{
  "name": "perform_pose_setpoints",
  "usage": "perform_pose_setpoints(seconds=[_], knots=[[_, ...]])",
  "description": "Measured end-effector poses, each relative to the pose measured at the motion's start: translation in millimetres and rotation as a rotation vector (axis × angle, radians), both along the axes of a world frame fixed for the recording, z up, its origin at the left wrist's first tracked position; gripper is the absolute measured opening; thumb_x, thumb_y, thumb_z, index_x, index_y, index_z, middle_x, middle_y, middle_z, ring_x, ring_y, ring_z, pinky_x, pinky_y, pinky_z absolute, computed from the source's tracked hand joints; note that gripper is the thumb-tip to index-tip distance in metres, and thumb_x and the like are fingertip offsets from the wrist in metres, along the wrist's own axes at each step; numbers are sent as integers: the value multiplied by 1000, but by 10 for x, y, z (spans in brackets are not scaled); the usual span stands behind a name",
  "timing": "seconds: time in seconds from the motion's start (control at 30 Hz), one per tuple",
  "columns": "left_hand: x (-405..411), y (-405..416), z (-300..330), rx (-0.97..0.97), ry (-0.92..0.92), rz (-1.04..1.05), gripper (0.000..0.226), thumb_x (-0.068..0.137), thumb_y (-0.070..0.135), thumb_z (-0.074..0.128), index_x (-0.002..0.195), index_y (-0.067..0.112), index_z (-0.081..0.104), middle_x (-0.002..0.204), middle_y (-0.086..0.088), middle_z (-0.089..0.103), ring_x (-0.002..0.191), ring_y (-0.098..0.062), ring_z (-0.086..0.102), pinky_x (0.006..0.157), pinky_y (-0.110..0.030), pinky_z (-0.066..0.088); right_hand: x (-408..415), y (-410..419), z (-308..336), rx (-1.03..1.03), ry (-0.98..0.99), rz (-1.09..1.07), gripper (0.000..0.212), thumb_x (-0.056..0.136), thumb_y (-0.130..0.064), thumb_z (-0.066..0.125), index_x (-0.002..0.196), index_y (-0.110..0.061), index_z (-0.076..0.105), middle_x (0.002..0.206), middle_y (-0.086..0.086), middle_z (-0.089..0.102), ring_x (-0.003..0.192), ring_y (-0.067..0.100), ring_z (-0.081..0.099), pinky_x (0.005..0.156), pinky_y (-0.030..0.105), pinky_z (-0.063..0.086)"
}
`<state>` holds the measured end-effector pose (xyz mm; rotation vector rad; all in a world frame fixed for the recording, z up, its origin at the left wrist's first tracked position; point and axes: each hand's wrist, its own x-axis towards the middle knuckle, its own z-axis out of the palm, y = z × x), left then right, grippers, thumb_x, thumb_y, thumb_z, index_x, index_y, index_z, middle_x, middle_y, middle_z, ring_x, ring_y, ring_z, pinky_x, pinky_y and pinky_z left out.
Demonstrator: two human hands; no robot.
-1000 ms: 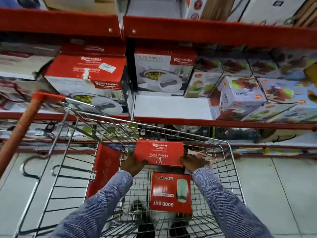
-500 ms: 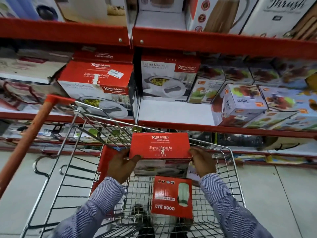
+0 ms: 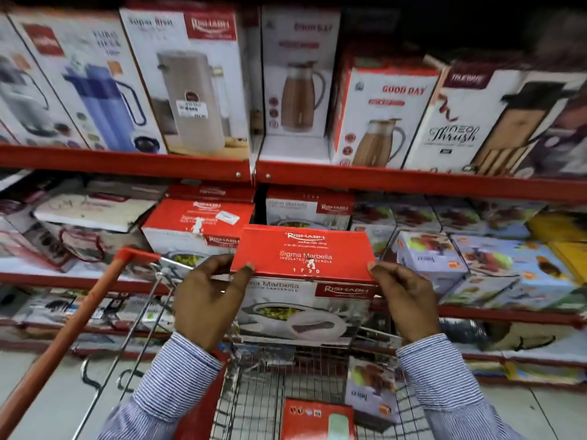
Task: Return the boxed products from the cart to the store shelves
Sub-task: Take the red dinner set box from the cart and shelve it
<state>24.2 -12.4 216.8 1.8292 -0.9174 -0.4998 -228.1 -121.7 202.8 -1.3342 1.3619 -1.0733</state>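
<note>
I hold a red-topped Rishabh Sigma Marbella casserole box (image 3: 303, 252) above the wire cart (image 3: 254, 395), level with the middle shelf. My left hand (image 3: 208, 300) grips its left side and my right hand (image 3: 405, 301) grips its right side. Matching casserole boxes stand on the middle shelf: one at left (image 3: 197, 227) and one behind (image 3: 309, 208). Left in the cart are a red Good Day box (image 3: 317, 419) and a small juicer box (image 3: 370, 392).
The red middle shelf edge (image 3: 476, 314) runs behind the held box. Juicer boxes (image 3: 428, 255) crowd the shelf to the right. Flask and jug boxes (image 3: 295, 77) fill the upper shelf. The cart's orange handle (image 3: 73, 338) slants at left. Grey floor tiles lie below.
Both hands have lifted the casserole box up out of the cart toward the middle shelf. My view has tilted upward, bringing the upper shelf into sight.
</note>
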Motion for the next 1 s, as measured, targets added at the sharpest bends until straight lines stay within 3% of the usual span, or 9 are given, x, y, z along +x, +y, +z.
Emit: perform_pose_setpoints(seconds=[0.03, 0.1, 0.2, 0.3, 0.43, 0.57, 0.8, 0.93, 1.0], knots=[[-18, -32, 46, -12, 4, -11, 55, 67, 65, 63, 105, 27, 74, 94, 6, 79, 78, -15, 76, 79, -44, 63, -15, -38, 50, -19, -2, 5, 4, 81, -33, 69, 79, -31, 71, 84, -13, 73, 81, 5, 69, 58, 12, 51], [-50, -117, 115, -26, 27, -52, 41, 69, 61, 66, 104, 40, 70, 93, 15, 77, 78, -4, 75, 79, -36, 62, -43, -125, 102, -45, 4, 14, 1, 82, -34, 68, 82, -33, 69, 91, -7, 74, 88, 15, 70, 71, 27, 57], [-75, -269, 112, -2, 100, -104, 50, 67, 57, 65, 111, 35, 69, 103, 4, 78, 94, -15, 74, 89, -39, 58, -61, -256, 82, -55, 12, 13, 7, 83, -37, 66, 90, -36, 66, 103, -1, 73, 98, 22, 68, 87, 47, 56], [-82, -424, 47, 42, 145, -109, 49, 68, 45, 65, 116, 38, 66, 103, 7, 77, 95, -15, 71, 95, -43, 57, -24, -408, 20, -54, 25, 19, 18, 86, -36, 64, 103, -31, 66, 108, 1, 71, 101, 22, 66, 90, 50, 55], [-65, -599, -102, 58, 220, -91, 37, 68, 36, 67, 92, 65, 63, 86, 15, 79, 91, -18, 71, 88, -42, 57, 53, -614, -142, -40, 57, 24, 27, 89, -33, 61, 114, -23, 65, 108, 0, 67, 104, 23, 63, 94, 50, 53], [-13, -743, -272, 80, 305, -96, 61, 68, 36, 68, 129, 35, 59, 110, -17, 75, 104, -38, 68, 99, -56, 53, 142, -763, -314, -24, 125, 57, 33, 92, -33, 56, 122, -21, 61, 112, 0, 64, 108, 23, 61, 99, 44, 50], [-9, -835, -438, 154, 291, -151, 75, 77, 40, 71, 145, 22, 46, 136, -7, 64, 126, -30, 58, 110, -52, 45, 223, -923, -503, 51, 173, 62, 35, 93, -30, 54, 125, -17, 59, 114, 1, 63, 108, 23, 60, 99, 49, 49], [-82, -938, -468, 157, 193, -154, 73, 85, 30, 73, 148, 15, 39, 134, 5, 60, 131, -26, 55, 108, -36, 43, 230, -995, -498, 93, 165, 115, 40, 95, -30, 50, 132, -14, 53, 120, 3, 61, 109, 22, 59, 103, 47, 47], [-111, -967, -480, 164, 170, -155, 84, 84, 31, 74, 153, 13, 30, 148, -2, 53, 135, -27, 52, 112, -40, 44, 218, -1022, -485, 89, 176, 159, 41, 96, -31, 48, 134, -15, 51, 127, 6, 61, 116, 24, 59, 105, 48, 46]])
